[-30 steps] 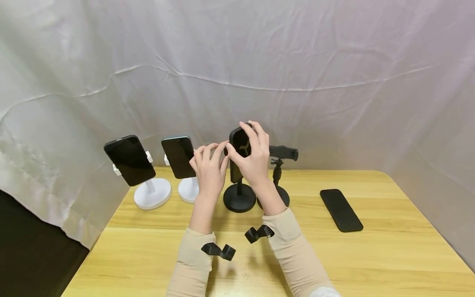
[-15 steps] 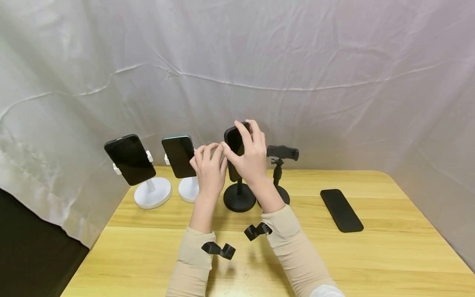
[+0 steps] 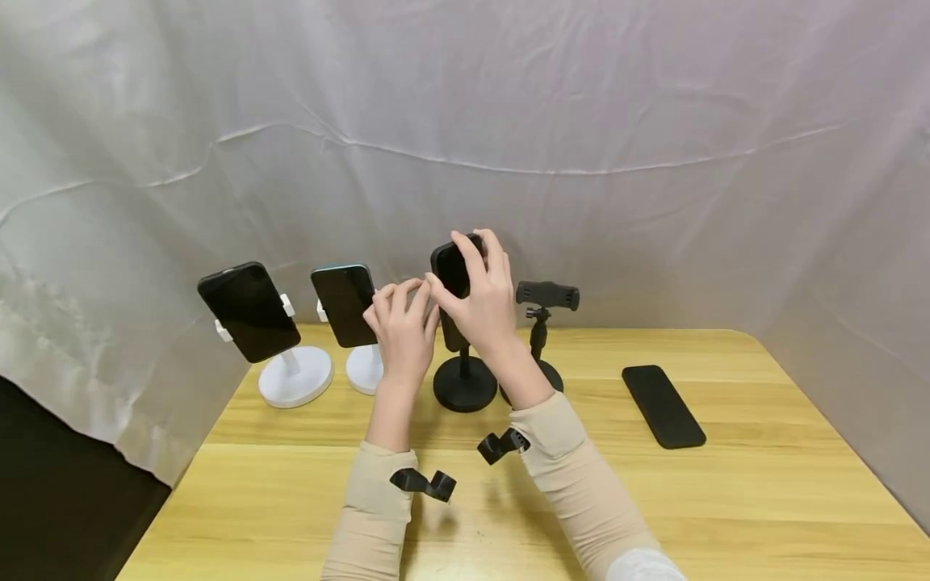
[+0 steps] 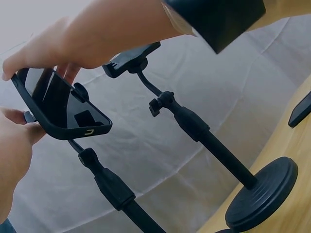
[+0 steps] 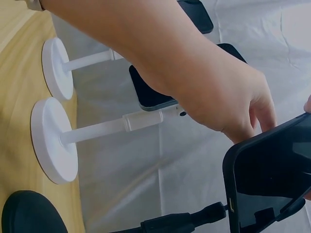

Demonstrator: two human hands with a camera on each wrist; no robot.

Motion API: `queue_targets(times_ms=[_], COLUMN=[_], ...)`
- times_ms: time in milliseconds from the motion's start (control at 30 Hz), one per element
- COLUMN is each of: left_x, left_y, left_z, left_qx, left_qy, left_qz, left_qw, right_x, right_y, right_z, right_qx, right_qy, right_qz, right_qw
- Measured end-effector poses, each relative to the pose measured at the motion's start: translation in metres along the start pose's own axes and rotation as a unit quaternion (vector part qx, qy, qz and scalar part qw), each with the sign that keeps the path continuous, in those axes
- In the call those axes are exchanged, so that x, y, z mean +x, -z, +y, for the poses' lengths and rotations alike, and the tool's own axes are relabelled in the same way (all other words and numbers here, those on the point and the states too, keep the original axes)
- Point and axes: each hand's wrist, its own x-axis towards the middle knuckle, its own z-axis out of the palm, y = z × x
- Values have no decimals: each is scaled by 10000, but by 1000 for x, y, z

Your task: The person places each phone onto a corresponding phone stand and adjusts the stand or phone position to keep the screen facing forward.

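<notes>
My right hand (image 3: 479, 311) grips a black smartphone (image 3: 454, 270), thumb toward its left edge and fingers over its top and right edge. The phone stands upright, slightly tilted, at the head of a black phone stand (image 3: 465, 389). Beside the phone's left edge is my left hand (image 3: 404, 332). In the left wrist view, fingers of that hand (image 4: 14, 155) pinch a small grey piece of the stand's clamp (image 4: 29, 117) against the phone. The right wrist view shows the phone (image 5: 272, 165) with the right hand mostly out of frame. How the clamp sits behind it is hidden.
Two white stands, the left one (image 3: 294, 379) and its neighbour (image 3: 365, 371), each bear a phone. A second black stand (image 3: 548, 295) holds no phone, just right of the right hand. Another black phone (image 3: 663, 407) lies on the wooden table (image 3: 763, 468). A grey curtain (image 3: 617, 121) hangs behind.
The right hand and the phone have shifted a little to the left, and the phone's screen has turned slightly. The left hand keeps its place beside it. The camera view has drifted slightly.
</notes>
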Motion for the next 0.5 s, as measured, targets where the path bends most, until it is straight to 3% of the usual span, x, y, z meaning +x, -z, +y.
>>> queue_targets(times_ms=[500], left_x=[2], left_y=[2], left_z=[1], left_qx=[58], left_qy=[-273], left_qz=[-2], left_qw=[9996], right_x=[2], right_y=[3], right_z=[-3], right_qx=[43], right_qy=[-270], right_qz=[-66], right_qw=[9996])
